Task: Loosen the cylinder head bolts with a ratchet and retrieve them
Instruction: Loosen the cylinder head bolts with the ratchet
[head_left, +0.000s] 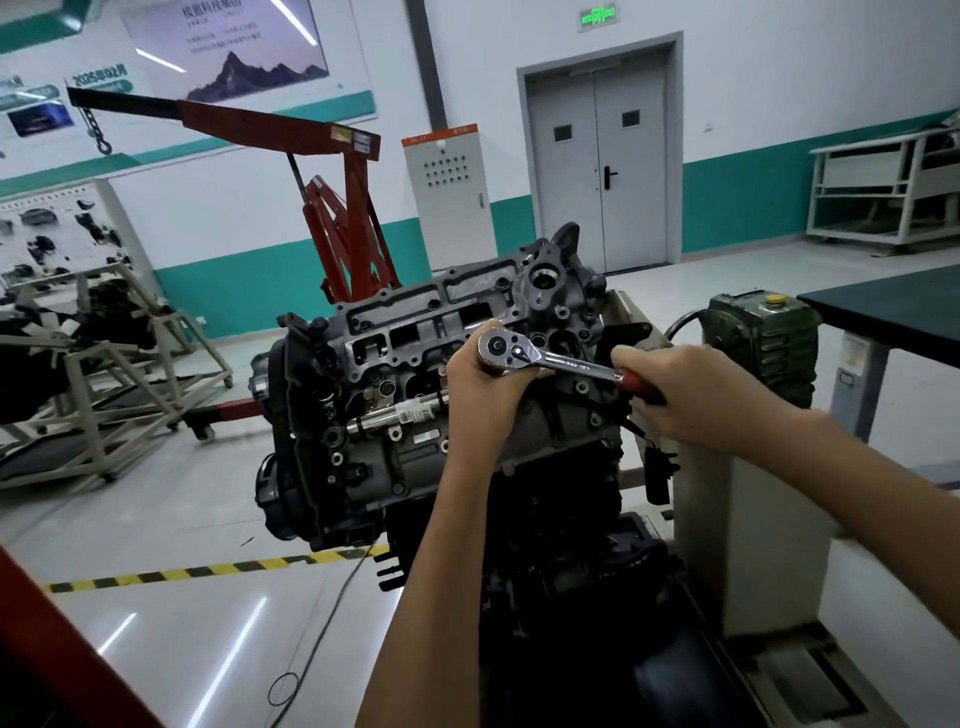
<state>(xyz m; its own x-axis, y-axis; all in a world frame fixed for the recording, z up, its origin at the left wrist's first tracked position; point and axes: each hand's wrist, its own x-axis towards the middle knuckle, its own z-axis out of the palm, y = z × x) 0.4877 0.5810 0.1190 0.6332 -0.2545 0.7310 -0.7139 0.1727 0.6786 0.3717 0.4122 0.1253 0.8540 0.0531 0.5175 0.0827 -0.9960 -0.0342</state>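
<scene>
While the person leans over an engine on a stand, both bare hands hold one ratchet (550, 358) above the cylinder head (415, 332). The left hand (483, 384) curls its fingers round the tool's round chrome head, cupping it from below and from the side. The right hand (680, 400) is closed round the red handle, which runs out to the right of the left hand.

The cylinder head lies directly beneath and beyond the left hand, its grey top face tilted toward the camera. Any socket or bolt under the ratchet is hidden by the left hand (so it cannot be told whether the tool is seated). A chrome bar (400, 415) with a barcode label rests on the engine just left of the left wrist. A red engine hoist (337, 208) stands well beyond both hands.

The step in hand looks like the loosening of one head bolt, with retrieval not yet begun. The next move likely calls for the left hand to press the ratchet head square over the bolt while the right hand sweeps the handle, without letting the socket tip off.
</scene>
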